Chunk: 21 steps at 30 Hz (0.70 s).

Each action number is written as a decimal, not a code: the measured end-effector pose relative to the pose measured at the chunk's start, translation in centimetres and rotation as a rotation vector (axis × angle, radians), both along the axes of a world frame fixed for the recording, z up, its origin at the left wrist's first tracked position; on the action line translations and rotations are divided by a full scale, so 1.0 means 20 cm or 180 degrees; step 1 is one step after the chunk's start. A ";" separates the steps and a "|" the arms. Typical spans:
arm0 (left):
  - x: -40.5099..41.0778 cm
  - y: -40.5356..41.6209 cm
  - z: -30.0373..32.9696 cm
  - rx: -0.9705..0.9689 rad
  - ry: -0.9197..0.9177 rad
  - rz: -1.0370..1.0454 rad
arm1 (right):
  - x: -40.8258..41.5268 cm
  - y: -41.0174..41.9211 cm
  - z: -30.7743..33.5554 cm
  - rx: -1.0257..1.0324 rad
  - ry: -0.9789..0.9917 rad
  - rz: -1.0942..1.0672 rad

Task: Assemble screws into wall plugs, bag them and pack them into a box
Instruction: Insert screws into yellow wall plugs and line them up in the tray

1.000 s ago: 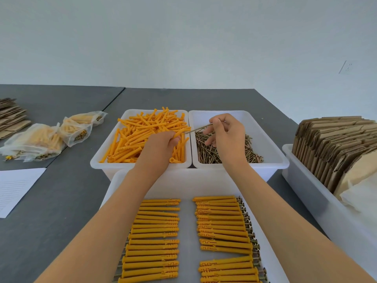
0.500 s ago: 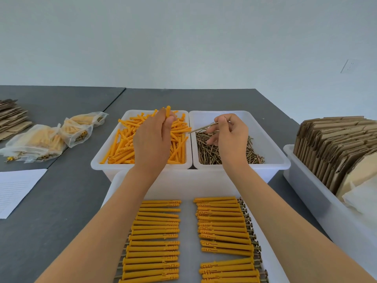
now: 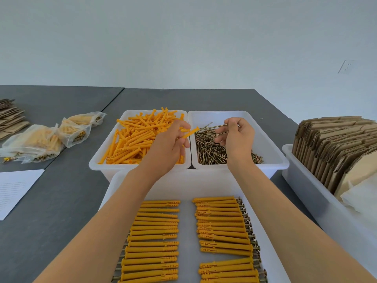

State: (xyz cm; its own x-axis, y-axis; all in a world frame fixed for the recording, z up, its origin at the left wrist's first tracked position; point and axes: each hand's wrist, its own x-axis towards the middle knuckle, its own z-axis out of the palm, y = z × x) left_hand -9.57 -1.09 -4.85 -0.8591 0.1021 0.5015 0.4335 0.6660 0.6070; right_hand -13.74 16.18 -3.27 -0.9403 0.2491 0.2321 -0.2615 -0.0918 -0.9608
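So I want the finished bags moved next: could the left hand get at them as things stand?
Probably not at once: the left hand grips an orange plug. The bags lie uncovered to its left, with nothing between.

A white lined sheet of paper (image 3: pixel 14 190) lies at the left edge of the dark grey surface (image 3: pixel 61 201); behind stands a plain pale wall (image 3: pixel 183 37).

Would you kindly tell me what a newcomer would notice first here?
The bright orange wall plugs heaped in the left bin, beside the screws. Above them, the left hand holds one plug against the screw pinched by the right hand. Nearer, assembled plugs lie in rows.
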 end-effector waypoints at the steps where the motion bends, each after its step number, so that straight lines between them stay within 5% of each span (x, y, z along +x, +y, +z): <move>1: 0.00 0.00 0.00 -0.0064 0.0003 0.0001 | 0.00 0.00 0.00 0.0011 -0.0006 -0.0017; 9: 0.00 -0.02 -0.01 -0.0158 -0.0036 0.0084 | -0.01 0.00 -0.01 0.0093 0.0012 -0.0005; 17: 0.00 0.01 0.00 -0.0055 -0.0076 0.0063 | 0.04 -0.07 0.00 0.0881 0.0223 0.1153; 21: 0.04 0.03 0.04 0.0371 -0.0301 0.0043 | 0.02 -0.03 0.00 0.0685 0.0221 0.0900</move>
State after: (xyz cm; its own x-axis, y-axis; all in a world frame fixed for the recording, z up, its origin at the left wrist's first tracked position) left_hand -8.80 -0.39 -4.02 -0.9040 0.0361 0.4260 0.3622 0.5941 0.7182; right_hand -13.31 15.62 -3.20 -0.9451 -0.0801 0.3167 -0.3201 0.0325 -0.9468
